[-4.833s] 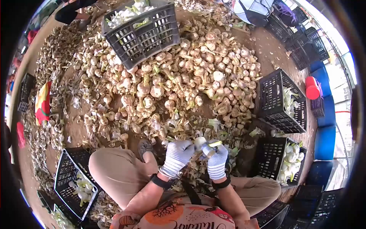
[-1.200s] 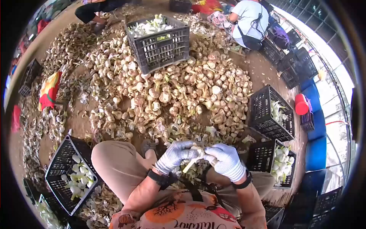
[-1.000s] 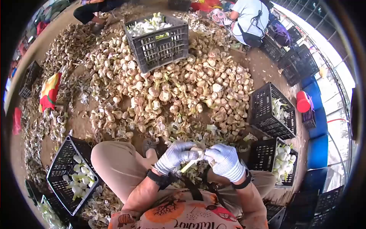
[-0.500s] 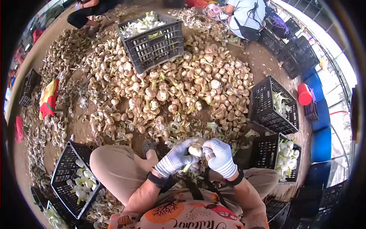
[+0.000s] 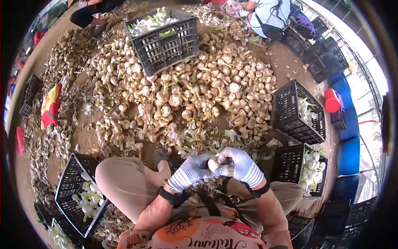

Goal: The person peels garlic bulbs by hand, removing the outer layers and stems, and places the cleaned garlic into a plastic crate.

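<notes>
fingers: both gloved sets are closed around one garlic bulb (image 5: 214, 164), held above the lap, in front of the knees.
left hand (image 5: 190, 171): clamped under the bulb.
right hand (image 5: 240, 165): curled over it from above.
change: the bulb has been drawn tighter between the palms; the hanging stalk seen a second ago is no longer visible, so trimming is judged nearly done.
around: garlic heap (image 5: 199, 91) ahead, crate of cleaned bulbs (image 5: 304, 170) at the right.

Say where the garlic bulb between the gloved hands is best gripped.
Round the bulb's rounded body, from either side, as the left hand and right hand pinch it now: probably the broadest, firmest part. Its stem end is hidden by the gloves.
</notes>
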A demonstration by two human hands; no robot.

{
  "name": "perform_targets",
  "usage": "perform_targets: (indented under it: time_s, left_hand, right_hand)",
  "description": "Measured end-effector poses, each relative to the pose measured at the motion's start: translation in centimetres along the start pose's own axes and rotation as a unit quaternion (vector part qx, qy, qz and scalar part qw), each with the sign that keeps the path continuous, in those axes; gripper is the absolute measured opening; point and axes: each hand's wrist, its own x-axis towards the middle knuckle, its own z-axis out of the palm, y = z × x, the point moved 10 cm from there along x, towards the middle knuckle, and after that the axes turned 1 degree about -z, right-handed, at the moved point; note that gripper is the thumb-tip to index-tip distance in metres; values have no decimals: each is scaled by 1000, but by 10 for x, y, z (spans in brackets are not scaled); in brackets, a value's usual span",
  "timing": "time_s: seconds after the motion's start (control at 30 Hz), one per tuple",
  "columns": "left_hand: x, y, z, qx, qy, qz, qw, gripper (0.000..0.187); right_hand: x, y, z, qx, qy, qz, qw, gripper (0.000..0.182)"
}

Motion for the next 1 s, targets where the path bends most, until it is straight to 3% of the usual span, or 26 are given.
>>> perform_targets:
  time_s: [0.03, 0.07, 0.17, 0.23, 0.3, 0.37, 0.4, 0.43, 0.5, 0.57, 0.63, 0.7, 0.8, 0.93, 1.0]
  left_hand:
    - [-2, 3, 3, 24, -15, 7, 1000, 54]
    - [-4, -1, 4, -51, -16, -13, 999, 54]
    - [-2, -12, 2, -8, -31, -43, 999, 53]
    - [-2, -7, 1, -16, -9, -31, 999, 52]
    - [-2, -4, 2, -26, 15, -20, 999, 51]
    - [-2, 14, -3, 152, 95, 62, 982, 50]
    - [0, 18, -11, 210, 147, 152, 955, 54]
    - [2, 6, -16, 211, 146, 152, 954, 54]
    - [-4, 28, -13, 329, 189, 208, 901, 56]
    - [-7, 33, -10, 375, 199, 215, 880, 55]
    - [-7, 36, -7, 418, 208, 223, 856, 54]
    - [-10, 42, -4, 458, 231, 257, 819, 52]
    - [-9, 30, -17, 421, 257, 201, 846, 50]
    - [-10, 32, -16, 384, 256, 220, 859, 47]
    - [-10, 29, -26, 272, 275, 218, 896, 47]
  right_hand:
    - [-4, 15, 3, 62, -26, 107, 992, 20]
    - [-4, 19, 2, 97, -25, 109, 989, 18]
    - [-5, 20, 1, 91, -48, 127, 987, 16]
    - [-3, 32, 3, 135, -43, 116, 983, 17]
    - [4, 13, -2, 100, 14, -40, 994, 19]
    - [3, 13, 1, 110, 19, -32, 993, 24]
    - [3, 33, -6, 188, 77, 65, 977, 24]
    - [-3, 54, -10, 262, 132, 162, 942, 24]
    - [-3, 55, -9, 256, 129, 159, 945, 29]
    - [-2, 48, 5, 214, 62, 187, 957, 30]
    - [1, 43, 12, 203, 79, 196, 956, 31]
    - [6, 44, 20, 274, 82, 174, 942, 37]
    - [8, 46, 25, 315, 76, 174, 930, 36]
    - [4, 64, 30, 392, 72, 174, 900, 44]
    - [2, 69, 30, 396, 61, 174, 900, 45]
